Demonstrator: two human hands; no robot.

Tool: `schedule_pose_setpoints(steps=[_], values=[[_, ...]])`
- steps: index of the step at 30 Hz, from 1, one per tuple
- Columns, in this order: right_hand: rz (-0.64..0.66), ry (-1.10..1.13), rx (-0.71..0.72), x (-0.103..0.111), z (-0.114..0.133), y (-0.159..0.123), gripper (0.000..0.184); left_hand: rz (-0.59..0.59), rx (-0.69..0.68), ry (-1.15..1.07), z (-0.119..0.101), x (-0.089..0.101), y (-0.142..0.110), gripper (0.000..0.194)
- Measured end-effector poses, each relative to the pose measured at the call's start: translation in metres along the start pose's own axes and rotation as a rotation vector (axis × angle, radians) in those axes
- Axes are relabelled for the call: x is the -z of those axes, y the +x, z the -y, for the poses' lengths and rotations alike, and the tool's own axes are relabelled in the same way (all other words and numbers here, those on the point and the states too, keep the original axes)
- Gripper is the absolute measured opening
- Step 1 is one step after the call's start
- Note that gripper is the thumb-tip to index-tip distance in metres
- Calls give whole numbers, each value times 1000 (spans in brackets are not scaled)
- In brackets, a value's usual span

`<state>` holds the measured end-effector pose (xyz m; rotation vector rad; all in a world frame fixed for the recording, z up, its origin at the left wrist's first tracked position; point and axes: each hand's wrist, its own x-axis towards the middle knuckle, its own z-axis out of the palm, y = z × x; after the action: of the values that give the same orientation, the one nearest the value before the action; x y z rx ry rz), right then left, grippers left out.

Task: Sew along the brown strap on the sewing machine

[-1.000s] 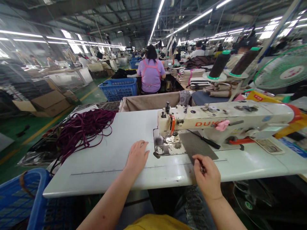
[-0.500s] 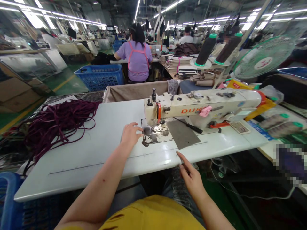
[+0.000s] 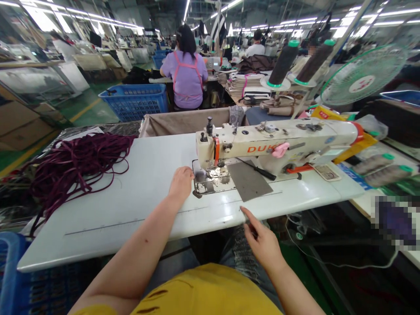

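Left hand at cream sewing machine, prob. touching plate.

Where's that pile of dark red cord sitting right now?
The dark red cord lies heaped at the far left end of the white table, well left of the left hand and the sewing machine.
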<state>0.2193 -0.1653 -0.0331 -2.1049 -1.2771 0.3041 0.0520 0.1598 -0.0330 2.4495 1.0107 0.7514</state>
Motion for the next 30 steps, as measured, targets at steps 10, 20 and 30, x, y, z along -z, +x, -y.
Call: schedule_pose_setpoints(steps=[10,20,30], values=[[18,-230,122,-13,9,-3,56,-2,122,25,2,-10,23,14],[-115,828,-409,-1,24,12,44,-67,116,-24,11,-5,11,10],[-111,1038,-500,21,21,31,54,-197,183,-189,9,0,12,10]])
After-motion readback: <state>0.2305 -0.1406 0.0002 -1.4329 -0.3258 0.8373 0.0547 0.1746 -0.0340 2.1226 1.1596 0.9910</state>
